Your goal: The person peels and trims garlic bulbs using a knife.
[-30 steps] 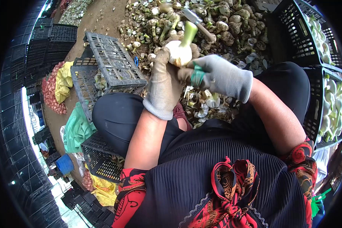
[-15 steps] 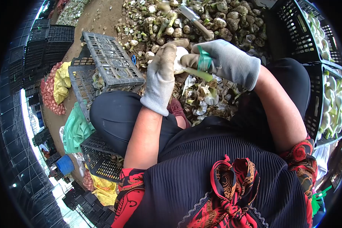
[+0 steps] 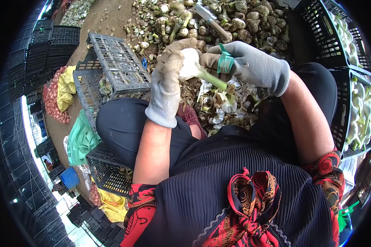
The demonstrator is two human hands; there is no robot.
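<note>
Closest in, below both hands, the person's dark-clothed knees frame a litter of pale peelings (image 3: 222,105) on the ground. Above them the gloved left hand (image 3: 169,78) is wrapped around a white bulb (image 3: 189,64), fingers curled over its top and thumb side cupping it, so the bulb sits in that palm between the two hands. Its green stalk (image 3: 212,79) slants down and toward the right hand. The gloved right hand (image 3: 247,64) is closed too: its thumb presses on the bulb where the stalk leaves it, and the other fingers are curled in. A green band (image 3: 224,64) is wound around one of its fingers. Whether it holds a blade cannot be told.

Just beside the left hand, on its outer side, a grey crate (image 3: 115,66) lies tilted against another. Farther out on that side a green bag (image 3: 82,138) lies on the ground. On the outer side of the right hand, black crates (image 3: 338,123) hold trimmed white bulbs.

Beyond both hands spreads a heap of untrimmed bulbs (image 3: 251,24), and a knife (image 3: 212,20) rests on it, well apart from the hands.
</note>
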